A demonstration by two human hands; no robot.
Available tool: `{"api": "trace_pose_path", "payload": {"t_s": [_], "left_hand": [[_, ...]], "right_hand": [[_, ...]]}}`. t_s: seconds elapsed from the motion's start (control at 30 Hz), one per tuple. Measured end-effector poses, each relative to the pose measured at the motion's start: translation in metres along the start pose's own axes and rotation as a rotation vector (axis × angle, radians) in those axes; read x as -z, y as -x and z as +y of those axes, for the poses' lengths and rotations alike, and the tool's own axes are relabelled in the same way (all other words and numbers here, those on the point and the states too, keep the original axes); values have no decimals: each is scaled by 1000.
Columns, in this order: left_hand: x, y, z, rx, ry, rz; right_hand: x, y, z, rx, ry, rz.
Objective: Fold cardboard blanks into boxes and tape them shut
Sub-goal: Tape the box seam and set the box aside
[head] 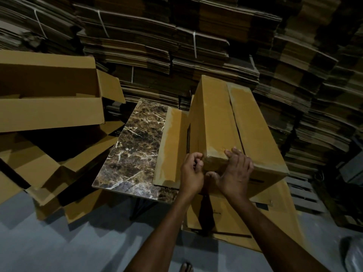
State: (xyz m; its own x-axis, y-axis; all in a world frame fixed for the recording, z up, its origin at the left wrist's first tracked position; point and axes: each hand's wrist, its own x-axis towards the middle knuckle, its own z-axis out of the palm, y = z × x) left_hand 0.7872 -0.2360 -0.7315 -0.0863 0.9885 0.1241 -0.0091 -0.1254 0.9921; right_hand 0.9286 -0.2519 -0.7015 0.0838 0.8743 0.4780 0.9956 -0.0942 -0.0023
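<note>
Item: cardboard box (216, 118), top seam taped, standing on the right side of the marble tabletop (133, 146).
Right hand (236, 173) lies flat, fingers spread, pressing the box's near top edge. Left hand (191, 171) has its fingers curled at the near left corner; whether they hold anything cannot be told. Open boxes (49, 110) at left; stacked blanks (157, 46) at far side.

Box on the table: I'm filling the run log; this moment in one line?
box on table | right hand pressing flat on near end | left hand curled at corner, grip unclear
</note>
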Motion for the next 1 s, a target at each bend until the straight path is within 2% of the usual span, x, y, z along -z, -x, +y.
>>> {"api": "trace_pose_path", "payload": {"t_s": [0.13, 0.33, 0.7, 0.9, 1.0], "left_hand": [[-3, 1, -1, -62, -41, 45], [-2, -4, -2, -107, -99, 19], [-15, -7, 15, 54, -127, 95], [-7, -2, 13, 90, -52, 0], [-3, 6, 10, 187, 176, 17]], "right_hand": [[0, 0, -1, 1, -3, 19], [-1, 0, -2, 0, 1, 19], [1, -1, -5, 1, -12, 9], [0, 0, -3, 1, -5, -8], [0, -2, -5, 2, 7, -14]]}}
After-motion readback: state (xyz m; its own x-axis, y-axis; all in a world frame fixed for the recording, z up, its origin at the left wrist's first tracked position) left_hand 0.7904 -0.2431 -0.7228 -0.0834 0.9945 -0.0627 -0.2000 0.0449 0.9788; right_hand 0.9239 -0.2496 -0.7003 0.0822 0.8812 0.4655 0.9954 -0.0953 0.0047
